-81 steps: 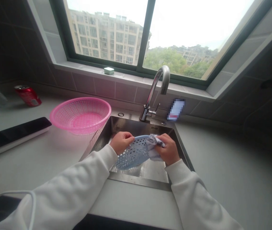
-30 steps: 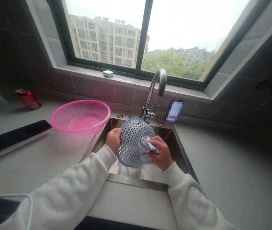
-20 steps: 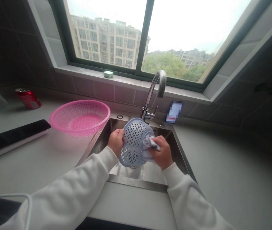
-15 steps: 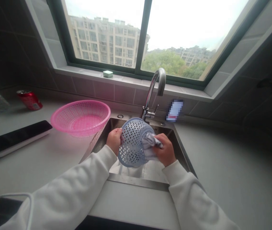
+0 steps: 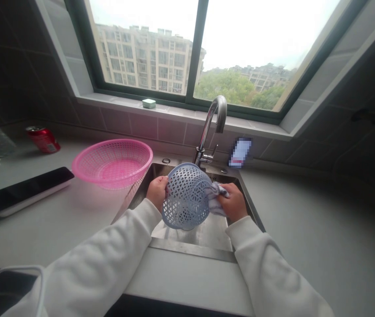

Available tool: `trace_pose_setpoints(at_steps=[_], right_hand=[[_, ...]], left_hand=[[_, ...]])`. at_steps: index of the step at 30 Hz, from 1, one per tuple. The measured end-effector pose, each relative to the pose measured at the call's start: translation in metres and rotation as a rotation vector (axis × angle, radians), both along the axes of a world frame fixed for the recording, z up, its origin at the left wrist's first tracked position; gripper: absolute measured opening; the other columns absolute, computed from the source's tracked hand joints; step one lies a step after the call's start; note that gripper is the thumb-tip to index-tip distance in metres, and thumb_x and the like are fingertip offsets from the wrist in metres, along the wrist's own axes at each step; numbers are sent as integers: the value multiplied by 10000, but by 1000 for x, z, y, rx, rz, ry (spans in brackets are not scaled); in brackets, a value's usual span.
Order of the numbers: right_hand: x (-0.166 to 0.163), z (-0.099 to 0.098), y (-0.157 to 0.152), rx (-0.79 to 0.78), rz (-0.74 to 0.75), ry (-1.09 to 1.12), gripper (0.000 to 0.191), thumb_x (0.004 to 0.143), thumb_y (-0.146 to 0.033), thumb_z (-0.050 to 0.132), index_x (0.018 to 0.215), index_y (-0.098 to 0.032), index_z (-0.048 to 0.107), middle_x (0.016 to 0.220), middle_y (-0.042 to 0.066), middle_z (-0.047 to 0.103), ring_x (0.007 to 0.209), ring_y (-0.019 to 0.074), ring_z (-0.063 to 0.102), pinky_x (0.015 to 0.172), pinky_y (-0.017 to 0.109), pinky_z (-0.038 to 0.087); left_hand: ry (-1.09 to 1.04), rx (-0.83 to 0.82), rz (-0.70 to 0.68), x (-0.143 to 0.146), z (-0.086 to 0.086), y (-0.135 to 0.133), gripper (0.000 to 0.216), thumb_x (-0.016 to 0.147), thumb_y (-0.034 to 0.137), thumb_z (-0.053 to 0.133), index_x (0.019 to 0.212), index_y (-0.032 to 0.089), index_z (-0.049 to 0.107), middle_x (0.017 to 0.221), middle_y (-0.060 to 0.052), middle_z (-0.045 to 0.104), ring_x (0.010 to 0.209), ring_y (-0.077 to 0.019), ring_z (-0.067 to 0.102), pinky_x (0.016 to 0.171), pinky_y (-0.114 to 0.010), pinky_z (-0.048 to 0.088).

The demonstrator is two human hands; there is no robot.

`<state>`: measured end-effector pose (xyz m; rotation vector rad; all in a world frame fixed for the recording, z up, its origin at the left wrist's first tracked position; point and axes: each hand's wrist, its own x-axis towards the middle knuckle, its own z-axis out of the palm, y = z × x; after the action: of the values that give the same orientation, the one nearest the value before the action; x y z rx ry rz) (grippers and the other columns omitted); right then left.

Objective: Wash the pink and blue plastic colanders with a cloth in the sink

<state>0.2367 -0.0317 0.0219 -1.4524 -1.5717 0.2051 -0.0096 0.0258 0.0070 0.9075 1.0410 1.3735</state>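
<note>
Over the steel sink [image 5: 194,244] I hold a pale blue perforated basket [image 5: 185,202] tipped on its edge, its rounded underside facing me. My left hand [image 5: 157,191] is closed on the basket's left rim. My right hand [image 5: 232,206] is closed on a crumpled bluish-white cloth [image 5: 216,196] pressed against the basket's right side. Both sleeves are white.
A pink perforated basket [image 5: 112,162] sits on the grey counter left of the sink. Further left lie a black flat device [image 5: 29,190] and a red can [image 5: 43,139]. The curved tap [image 5: 211,127] rises behind the sink. A small green block [image 5: 148,103] rests on the windowsill.
The blue basket went from lying flat to standing on edge with its underside toward me. My right hand with the cloth has slid from the basket's middle to its right side.
</note>
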Motion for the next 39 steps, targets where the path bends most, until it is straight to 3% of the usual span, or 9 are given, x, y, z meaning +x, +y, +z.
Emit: trace_pose_setpoints(at_steps=[3, 8, 15, 21, 27, 29, 32, 34, 39], right_hand=[[2, -2, -1, 17, -65, 6, 190, 670, -190, 620, 813, -207, 743, 795, 39, 620, 750, 213, 597, 728, 370, 487], [-27, -5, -8, -2, 413, 39, 228, 634, -140, 609, 816, -211, 726, 806, 17, 625, 739, 181, 613, 679, 312, 507], [3, -6, 6, 38, 17, 17, 182, 680, -142, 602, 804, -194, 725, 786, 33, 588, 734, 188, 550, 712, 351, 468], [-34, -7, -8, 2, 473, 65, 219, 652, -157, 605, 830, -202, 724, 817, 23, 619, 742, 179, 608, 686, 315, 503], [3, -4, 5, -3, -34, -22, 193, 677, -191, 600, 816, -207, 733, 787, 34, 597, 751, 206, 580, 741, 374, 502], [-5, 0, -3, 32, 38, -54, 196, 683, -182, 606, 831, -222, 729, 815, 35, 593, 766, 201, 586, 740, 353, 508], [-34, 3, -20, 76, 451, -171, 236, 687, -178, 653, 902, -237, 728, 916, 46, 603, 788, 187, 607, 717, 312, 524], [-42, 3, -23, 95, 518, -214, 278, 672, -172, 673, 935, -242, 728, 956, 51, 604, 815, 194, 617, 730, 312, 529], [-4, 3, -2, 10, 30, -180, 229, 687, -156, 634, 879, -221, 740, 865, 43, 593, 768, 202, 610, 738, 337, 517]], left_hand=[[-6, -5, -5, 5, -1, -1, 260, 793, 377, 627, 639, 183, 551, 463, 58, 443, 401, -87, 372, 416, -223, 273], [18, -31, -13, 6, -7, 0, 263, 774, 355, 648, 612, 185, 528, 445, 67, 414, 391, -84, 353, 409, -224, 244], [0, -29, -34, 3, -10, 4, 269, 785, 374, 631, 630, 194, 504, 482, 63, 443, 416, -84, 372, 430, -222, 279], [23, -43, -22, 4, -10, 3, 291, 744, 380, 687, 608, 190, 514, 447, 69, 424, 399, -86, 371, 419, -224, 267], [18, -16, -19, 2, -4, 2, 285, 768, 379, 676, 619, 190, 523, 468, 67, 435, 409, -84, 378, 423, -220, 277], [15, -10, -25, 5, -3, 0, 281, 774, 371, 680, 623, 189, 527, 471, 68, 429, 414, -85, 379, 424, -218, 278], [24, -11, -46, 6, -3, -1, 272, 766, 341, 698, 616, 182, 536, 476, 63, 441, 423, -87, 390, 434, -218, 288], [29, -17, -53, 3, -3, 0, 266, 760, 323, 703, 607, 178, 540, 473, 57, 451, 421, -88, 390, 434, -221, 289], [-21, -21, -23, -5, -1, 5, 250, 774, 316, 673, 615, 181, 535, 478, 53, 456, 413, -88, 380, 429, -223, 281]])
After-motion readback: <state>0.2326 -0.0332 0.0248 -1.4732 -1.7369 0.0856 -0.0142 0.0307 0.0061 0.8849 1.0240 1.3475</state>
